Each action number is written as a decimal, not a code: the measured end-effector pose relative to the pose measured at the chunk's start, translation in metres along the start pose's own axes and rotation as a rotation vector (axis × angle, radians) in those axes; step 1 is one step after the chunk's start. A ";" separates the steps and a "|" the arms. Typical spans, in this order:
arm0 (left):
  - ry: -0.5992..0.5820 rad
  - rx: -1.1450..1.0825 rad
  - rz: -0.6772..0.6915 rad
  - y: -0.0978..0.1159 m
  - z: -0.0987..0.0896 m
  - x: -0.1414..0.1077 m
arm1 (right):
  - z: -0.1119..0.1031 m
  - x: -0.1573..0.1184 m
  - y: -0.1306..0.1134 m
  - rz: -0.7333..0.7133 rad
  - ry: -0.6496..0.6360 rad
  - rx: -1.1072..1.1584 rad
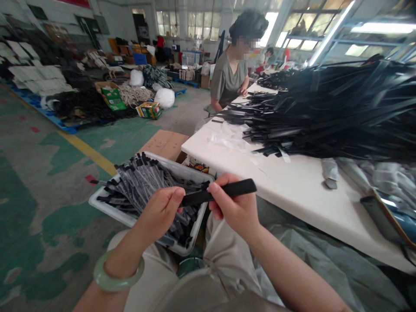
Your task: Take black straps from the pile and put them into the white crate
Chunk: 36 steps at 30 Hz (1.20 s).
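A black strip [200, 197] is stretched between my two hands, above my lap. My left hand [164, 206] pinches its left end between thumb and fingers. Farther along, my right hand [234, 207] grips the strip, and its rounded right end sticks out past the fingers. Just beyond and below my hands stands a white plastic bin [113, 208] full of grey strips with black ends [147, 182]. On the table to the right lies a large pile of long black strips [318, 108].
The white table [292, 186] runs along my right, with a box [386, 221] at its near right. A cardboard box [167, 145] stands behind the bin. Another person [227, 80] sits at the table's far left side. Loaded pallets [68, 129] are at the left.
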State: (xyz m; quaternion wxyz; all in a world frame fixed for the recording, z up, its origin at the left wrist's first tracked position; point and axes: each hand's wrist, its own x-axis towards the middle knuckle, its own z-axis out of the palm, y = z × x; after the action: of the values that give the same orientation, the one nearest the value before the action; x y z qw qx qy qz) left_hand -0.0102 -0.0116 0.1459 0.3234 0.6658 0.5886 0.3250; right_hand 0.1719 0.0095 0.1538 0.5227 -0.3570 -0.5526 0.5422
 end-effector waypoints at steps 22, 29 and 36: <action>-0.140 -0.007 0.278 0.045 -0.006 0.013 | 0.001 -0.008 -0.012 -0.043 -0.134 -0.045; -0.283 0.301 0.299 0.029 -0.005 0.005 | -0.020 0.012 -0.036 0.628 -0.669 0.031; 0.006 0.231 0.302 -0.032 -0.005 -0.044 | 0.017 0.013 0.012 0.851 -0.702 0.261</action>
State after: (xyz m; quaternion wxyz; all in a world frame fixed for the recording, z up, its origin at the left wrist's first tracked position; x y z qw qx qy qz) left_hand -0.0372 -0.0516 0.1205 0.1909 0.7783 0.5165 0.3019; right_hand 0.1503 0.0203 0.1471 0.0829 -0.2791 -0.4291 0.8550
